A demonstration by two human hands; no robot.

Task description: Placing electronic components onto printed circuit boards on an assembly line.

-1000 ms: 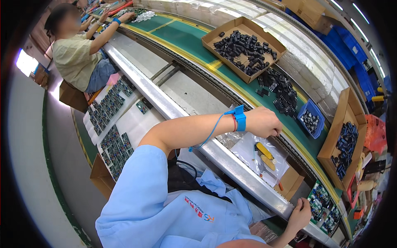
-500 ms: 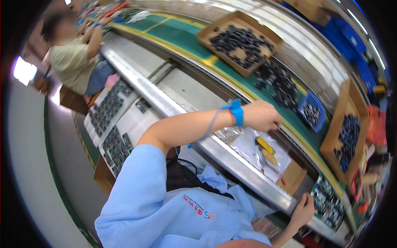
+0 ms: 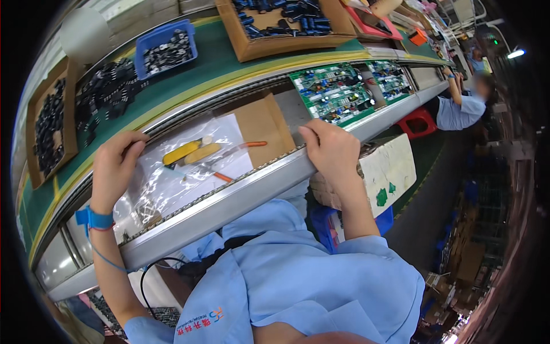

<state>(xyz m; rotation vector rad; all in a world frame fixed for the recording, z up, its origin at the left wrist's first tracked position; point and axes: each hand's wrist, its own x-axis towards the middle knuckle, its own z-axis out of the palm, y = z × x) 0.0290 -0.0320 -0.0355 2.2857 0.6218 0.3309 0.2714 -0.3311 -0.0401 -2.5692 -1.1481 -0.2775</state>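
My left hand [image 3: 116, 167], with a blue strap [image 3: 97, 219] at its wrist, is at the conveyor's far rail. Its fingers curl down and the thumb bends toward them; whatever lies under the fingertips is hidden. My right hand [image 3: 334, 150] is at the silver near rail [image 3: 252, 193], fingers folded under and thumb bent inward. Just beyond it lies a green circuit board [image 3: 332, 92] crowded with components, apart from the hand. Between my hands is a clear plastic bag [image 3: 150, 183], with a yellow-handled tool [image 3: 182, 152], a tan-handled tool [image 3: 203, 153] and orange-ended tools around it.
A second circuit board [image 3: 389, 79] lies farther right. Across the green belt stand a carton of blue-black cylindrical parts [image 3: 243, 50], a blue bin [image 3: 139, 57] of small parts, loose black parts [image 3: 109, 94] and another carton [image 3: 70, 126]. A co-worker [image 3: 463, 109] sits far right.
My view has swung to the right, bringing the circuit boards nearer the middle and the right-hand co-worker into sight. Both hands stay at about the same places along the rails.
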